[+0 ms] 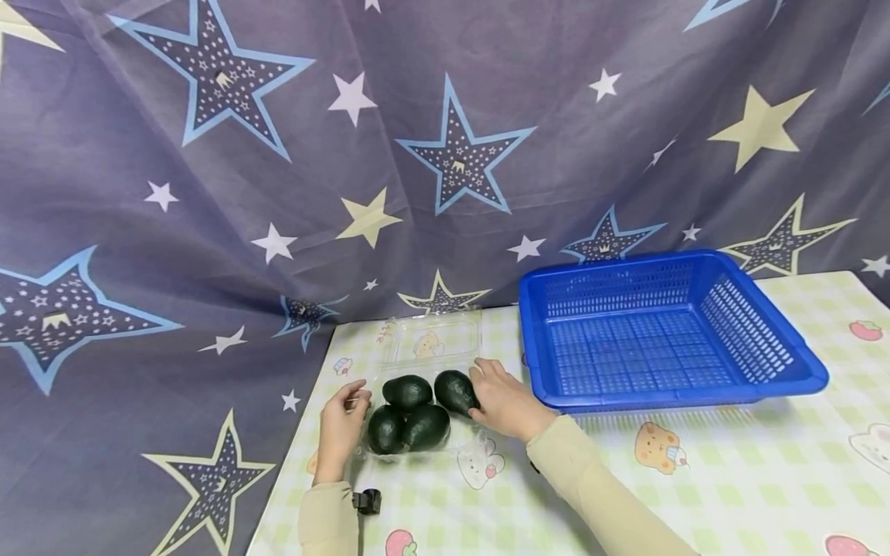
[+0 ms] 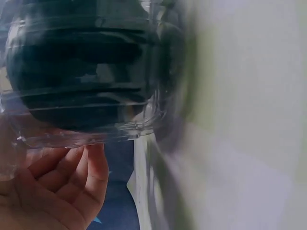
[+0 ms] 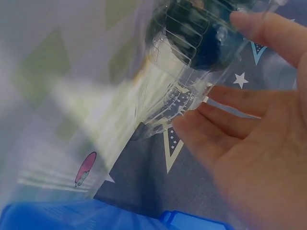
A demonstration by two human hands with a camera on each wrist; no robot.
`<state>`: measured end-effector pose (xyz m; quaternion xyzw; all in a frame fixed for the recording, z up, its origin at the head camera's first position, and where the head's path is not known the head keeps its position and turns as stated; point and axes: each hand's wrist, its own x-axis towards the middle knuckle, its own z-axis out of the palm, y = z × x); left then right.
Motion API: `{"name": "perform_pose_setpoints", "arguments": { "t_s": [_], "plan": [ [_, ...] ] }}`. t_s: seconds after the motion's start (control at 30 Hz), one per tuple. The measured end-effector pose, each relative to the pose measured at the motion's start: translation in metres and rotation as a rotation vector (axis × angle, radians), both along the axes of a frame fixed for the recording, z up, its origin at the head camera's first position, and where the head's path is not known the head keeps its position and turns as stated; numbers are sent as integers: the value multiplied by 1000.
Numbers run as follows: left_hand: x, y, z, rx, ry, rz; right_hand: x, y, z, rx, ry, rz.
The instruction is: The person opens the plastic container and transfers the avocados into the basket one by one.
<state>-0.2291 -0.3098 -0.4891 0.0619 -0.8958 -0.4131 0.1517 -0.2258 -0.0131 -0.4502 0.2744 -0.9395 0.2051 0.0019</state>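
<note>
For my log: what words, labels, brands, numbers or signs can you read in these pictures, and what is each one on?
Legible text: none.
Red lettering at the left edge of the clear lid: too small and blurred to read; unclear whether it is on the lid or the tablecloth.
Avocados and basket: no lettering visible.
Curtain: printed stars, some with crowns; no words visible.
</note>
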Motion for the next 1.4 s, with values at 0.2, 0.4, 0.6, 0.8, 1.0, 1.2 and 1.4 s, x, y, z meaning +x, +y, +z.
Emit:
{"name": "perform_pose_setpoints", "arguments": {
  "t_s": [0.2, 0.4, 0.6, 0.8, 1.0, 1.2, 1.4],
  "plan": [
    [0, -5, 0, 97, -43, -40, 2, -1, -2, -11, 28, -6],
    [-1, -11, 1, 323, -129, -82, 4, -2, -3, -17, 82, -19],
    [0, -12, 7, 361, -153, -45, 2, -5, -2, -26, 178, 1],
    [2, -23, 14, 412, -269, -126, -3, -12, 0, -39, 208, 20],
    [4, -34, 19, 463, -332, -242, -6, -18, -2, -20, 213, -3],
    [9, -35, 17, 494, -314, -254, -5, -22, -10, -20, 224, 24],
    [14, -32, 18, 481, -322, -239, -4, -26, -18, -7, 245, 30]
  ]
}}
